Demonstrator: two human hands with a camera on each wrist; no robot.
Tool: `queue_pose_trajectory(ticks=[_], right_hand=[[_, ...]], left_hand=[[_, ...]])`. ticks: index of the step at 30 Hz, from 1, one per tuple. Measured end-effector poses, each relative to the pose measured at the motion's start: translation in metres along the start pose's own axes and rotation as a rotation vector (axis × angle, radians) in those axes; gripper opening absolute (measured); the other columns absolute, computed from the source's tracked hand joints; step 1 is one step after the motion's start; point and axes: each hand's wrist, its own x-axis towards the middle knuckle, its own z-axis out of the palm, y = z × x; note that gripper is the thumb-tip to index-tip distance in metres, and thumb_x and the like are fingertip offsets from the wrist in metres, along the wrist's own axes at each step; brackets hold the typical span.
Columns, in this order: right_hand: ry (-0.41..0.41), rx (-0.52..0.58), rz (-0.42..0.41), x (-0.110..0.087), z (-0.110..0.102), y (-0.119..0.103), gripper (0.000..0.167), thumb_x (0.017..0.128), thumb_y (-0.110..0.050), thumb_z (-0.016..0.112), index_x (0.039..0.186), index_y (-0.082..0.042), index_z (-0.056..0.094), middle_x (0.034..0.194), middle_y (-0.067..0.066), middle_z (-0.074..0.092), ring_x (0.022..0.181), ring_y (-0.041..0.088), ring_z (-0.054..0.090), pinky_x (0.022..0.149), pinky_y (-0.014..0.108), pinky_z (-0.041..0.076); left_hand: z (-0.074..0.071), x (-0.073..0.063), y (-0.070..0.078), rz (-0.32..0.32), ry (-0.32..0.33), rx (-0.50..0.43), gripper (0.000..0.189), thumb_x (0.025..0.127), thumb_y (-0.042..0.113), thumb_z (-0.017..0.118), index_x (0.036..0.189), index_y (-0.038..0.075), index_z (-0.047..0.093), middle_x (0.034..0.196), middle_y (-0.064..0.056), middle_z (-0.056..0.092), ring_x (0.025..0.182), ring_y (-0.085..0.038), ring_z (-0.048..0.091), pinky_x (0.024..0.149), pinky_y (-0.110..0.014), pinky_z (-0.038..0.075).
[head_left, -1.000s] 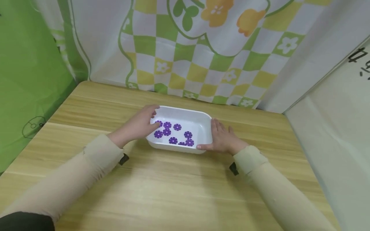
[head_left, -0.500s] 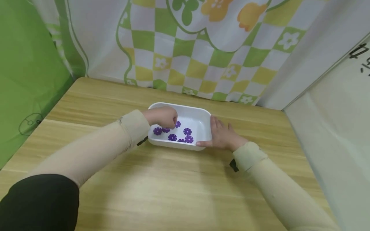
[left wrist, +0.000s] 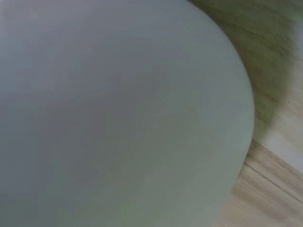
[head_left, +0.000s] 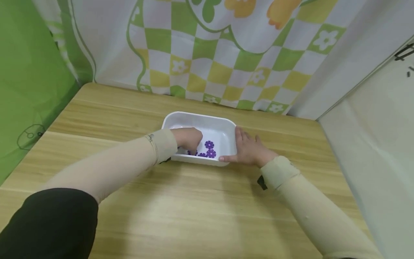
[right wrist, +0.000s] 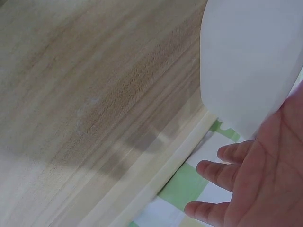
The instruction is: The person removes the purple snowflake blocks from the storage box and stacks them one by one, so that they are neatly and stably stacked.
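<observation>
A white plastic tray (head_left: 231, 140) stands on the table, with several purple notched discs (head_left: 211, 153) on its floor. My left hand (head_left: 190, 138) reaches down inside the tray over the discs, knuckles up. Its fingertips are hidden, so whether it pinches a disc does not show. The left wrist view is filled by the tray's blurred pale outer wall (left wrist: 128, 113). At the tray's right end rests my right hand (head_left: 250, 151), its thumb lying over the front rim and its other fingers extended along the side. In the right wrist view the palm (right wrist: 272, 179) touches the tray's outside.
The wooden table (head_left: 194, 208) reaches back to a green, yellow and white checked curtain (head_left: 226, 68). A green cloth (head_left: 29, 72) hangs at the left, with a thin dark wire (head_left: 30, 136) near the table edge. A pale panel (head_left: 381, 118) borders the right side.
My left hand has left the tray's left rim and moved right and down into the tray, covering some discs. The right hand stays on the right end. The head view has tipped slightly downward.
</observation>
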Motion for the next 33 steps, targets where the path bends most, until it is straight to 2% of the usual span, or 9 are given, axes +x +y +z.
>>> queue_pose_trajectory(ticks=[6,12,16,19,22,25,28,33], right_hand=[[-0.015,-0.006,0.006,-0.001,-0.002,-0.001,0.128,0.088,-0.074,0.062,0.157,0.015,0.0,0.165,0.032,0.01,0.151,0.048,0.021,0.116,0.073,0.013],[-0.028,-0.004,0.008,-0.002,-0.001,-0.002,0.129,0.088,-0.076,0.06,0.157,0.015,0.0,0.165,0.032,0.01,0.151,0.048,0.021,0.116,0.073,0.013],[-0.026,-0.011,0.013,-0.002,-0.002,-0.003,0.128,0.089,-0.075,0.061,0.157,0.015,0.0,0.164,0.033,0.012,0.15,0.048,0.021,0.116,0.072,0.015],[-0.016,-0.018,0.017,-0.001,-0.004,-0.004,0.128,0.088,-0.074,0.062,0.157,0.014,0.0,0.164,0.033,0.014,0.15,0.048,0.022,0.116,0.072,0.016],[-0.023,-0.015,0.025,0.0,-0.004,-0.003,0.13,0.087,-0.077,0.061,0.157,0.014,0.0,0.164,0.033,0.015,0.15,0.047,0.022,0.116,0.071,0.017],[-0.035,-0.001,0.03,0.001,-0.001,-0.001,0.135,0.083,-0.084,0.057,0.158,0.013,-0.001,0.164,0.033,0.014,0.15,0.048,0.021,0.116,0.071,0.018],[-0.039,0.002,0.033,0.003,0.002,0.001,0.139,0.08,-0.088,0.054,0.158,0.012,-0.002,0.165,0.032,0.011,0.151,0.048,0.02,0.116,0.071,0.018],[-0.028,-0.007,0.028,0.004,0.002,0.001,0.137,0.082,-0.086,0.056,0.158,0.012,-0.001,0.164,0.032,0.013,0.15,0.047,0.022,0.116,0.071,0.018]], left_hand=[[0.003,-0.005,0.003,0.006,-0.004,0.017,0.014,0.085,-0.002,0.071,0.091,0.005,0.06,0.084,-0.006,0.063,0.071,-0.017,0.053,0.065,-0.028,0.05],[0.006,-0.003,0.0,-0.012,-0.007,-0.003,0.016,0.085,-0.001,0.073,0.095,0.003,0.061,0.087,-0.007,0.064,0.072,-0.017,0.055,0.066,-0.028,0.052],[0.005,-0.001,-0.007,0.029,0.009,-0.021,0.012,0.088,-0.003,0.067,0.087,0.006,0.058,0.081,-0.005,0.061,0.069,-0.015,0.054,0.064,-0.027,0.051],[0.003,0.0,-0.013,0.068,0.025,-0.022,0.022,0.088,-0.005,0.058,0.075,0.01,0.052,0.071,-0.002,0.054,0.062,-0.013,0.052,0.061,-0.025,0.049],[-0.001,-0.002,-0.019,0.09,0.026,-0.038,0.027,0.089,-0.004,0.055,0.069,0.013,0.049,0.065,0.0,0.051,0.057,-0.011,0.049,0.058,-0.024,0.046],[-0.004,-0.007,-0.023,0.087,0.011,-0.126,0.023,0.093,-0.001,0.055,0.073,0.011,0.054,0.068,-0.001,0.055,0.058,-0.011,0.053,0.06,-0.024,0.048],[-0.009,-0.014,-0.027,0.086,0.012,-0.293,0.014,0.096,0.001,0.057,0.083,0.006,0.06,0.077,-0.006,0.061,0.066,-0.015,0.059,0.066,-0.027,0.055],[-0.019,-0.025,-0.034,0.108,0.093,-0.602,0.007,0.101,0.003,0.057,0.096,0.0,0.061,0.095,-0.013,0.061,0.082,-0.021,0.061,0.077,-0.033,0.06]])
